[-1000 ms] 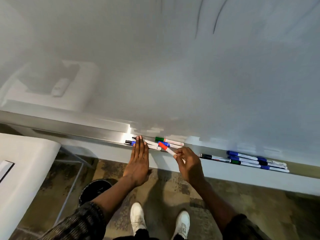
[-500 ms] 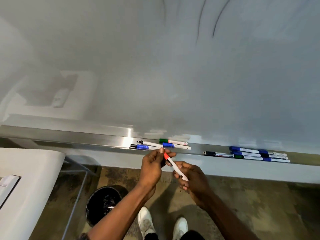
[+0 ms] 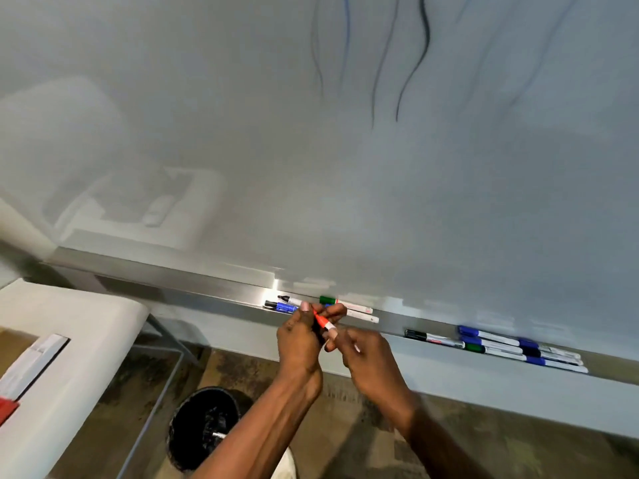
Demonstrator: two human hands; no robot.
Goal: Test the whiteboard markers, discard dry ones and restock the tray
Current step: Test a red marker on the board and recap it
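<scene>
Both hands hold one red-capped marker [image 3: 324, 324] in front of the metal tray [image 3: 207, 288]. My left hand [image 3: 300, 340] pinches its red cap end, and my right hand [image 3: 366, 357] grips the white barrel. Behind the hands, a black marker [image 3: 289, 299], a blue one [image 3: 281, 307] and a green one [image 3: 340, 302] lie in the tray. Farther right lies a black-capped marker [image 3: 432, 337] and a group of several blue, green and black markers [image 3: 518, 349]. The whiteboard [image 3: 345, 184] above carries dark wavy test strokes [image 3: 411, 70].
A black waste bin [image 3: 205, 426] stands on the floor below my left arm. A white table [image 3: 62, 357] at the left holds a box with red and white parts [image 3: 31, 368]. My white shoe [image 3: 285, 461] shows at the bottom.
My left hand left the tray and came onto the red marker's cap, which my right hand lifted off the tray. The view tilted up, showing more of the board's strokes.
</scene>
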